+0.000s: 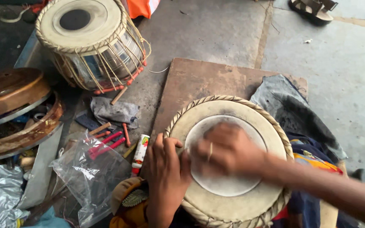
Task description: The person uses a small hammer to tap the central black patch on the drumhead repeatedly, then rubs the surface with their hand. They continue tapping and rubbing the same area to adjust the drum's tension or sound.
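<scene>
Gripping the tabla drum (233, 198) at its braided rim, the left hand (167, 169) steadies it; the blurred right hand (227, 152) presses flat on its taut, delicate skin, holding nothing.

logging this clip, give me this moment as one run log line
left hand: gripping drum rim | right hand: blurred, flat on drum head | second drum: upper left, untouched
</scene>
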